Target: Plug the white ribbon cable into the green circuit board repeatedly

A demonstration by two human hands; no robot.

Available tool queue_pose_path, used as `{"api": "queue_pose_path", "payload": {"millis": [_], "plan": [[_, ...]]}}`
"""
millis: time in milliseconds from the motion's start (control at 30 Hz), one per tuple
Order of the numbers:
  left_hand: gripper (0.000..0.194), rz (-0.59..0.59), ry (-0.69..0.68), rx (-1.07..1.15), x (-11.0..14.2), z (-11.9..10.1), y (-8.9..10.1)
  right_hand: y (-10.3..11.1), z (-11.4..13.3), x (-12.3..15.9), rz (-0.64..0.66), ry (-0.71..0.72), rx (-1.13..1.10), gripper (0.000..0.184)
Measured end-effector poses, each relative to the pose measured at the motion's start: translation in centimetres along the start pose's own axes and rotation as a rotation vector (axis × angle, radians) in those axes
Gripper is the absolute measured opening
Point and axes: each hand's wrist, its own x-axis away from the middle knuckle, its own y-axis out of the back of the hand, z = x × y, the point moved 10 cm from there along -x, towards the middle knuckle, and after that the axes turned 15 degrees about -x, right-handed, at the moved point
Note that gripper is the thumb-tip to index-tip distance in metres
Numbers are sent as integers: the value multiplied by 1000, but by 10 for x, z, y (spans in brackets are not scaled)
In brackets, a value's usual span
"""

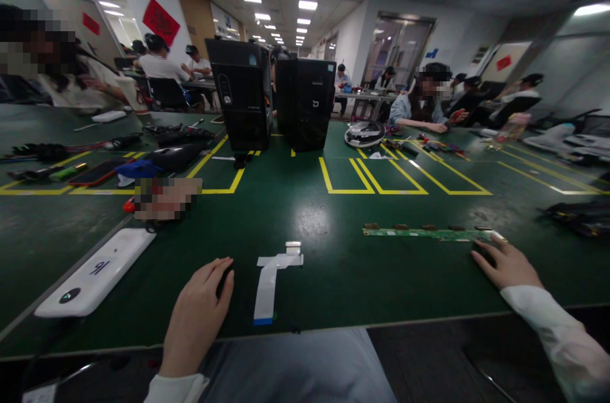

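On the green tabletop [328,288] before me lies a white flat ribbon cable [265,292] with a blue end and a small silvery connector [293,248] at its top. Just left of it rests my left hand [197,304], fingers stretched out and holding nothing. To the right, a long narrow green circuit board [419,234] with several connectors along its far edge lies crosswise. The fingers of my right hand [509,265] are apart at the board's right end and appear to touch it; the board is not visibly lifted.
A white device [98,273] lies at the left, near a blurred patch. Two black computer towers [243,95] stand ahead, with yellow tape outlines [350,191] around. Tools and cables [176,136] fill the left side; dark cables [581,217] lie far right. A person [424,101] sits across.
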Motion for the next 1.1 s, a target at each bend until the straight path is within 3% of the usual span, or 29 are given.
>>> {"api": "queue_pose_path", "payload": {"millis": [167,267,367,533,833,967,1100], "plan": [[48,-1,-6,-11,-1,-1,-1,-19,5,-8,166,11,-102,43],[47,-6,-6,-10,0,-1,-1,-23,18,-12,159,105,-141,43],[46,-14,-8,-3,1,0,-1,-25,47,-12,116,263,-166,43],[45,-11,-13,2,0,0,-2,-30,123,-7,94,461,-185,50],[46,-3,1,1,1,1,-1,-36,300,20,205,729,-415,46],[47,0,-2,-6,1,1,-2,-41,361,40,218,737,-420,43],[46,-1,-3,0,1,1,-2,-42,405,59,240,739,-408,43]]}}
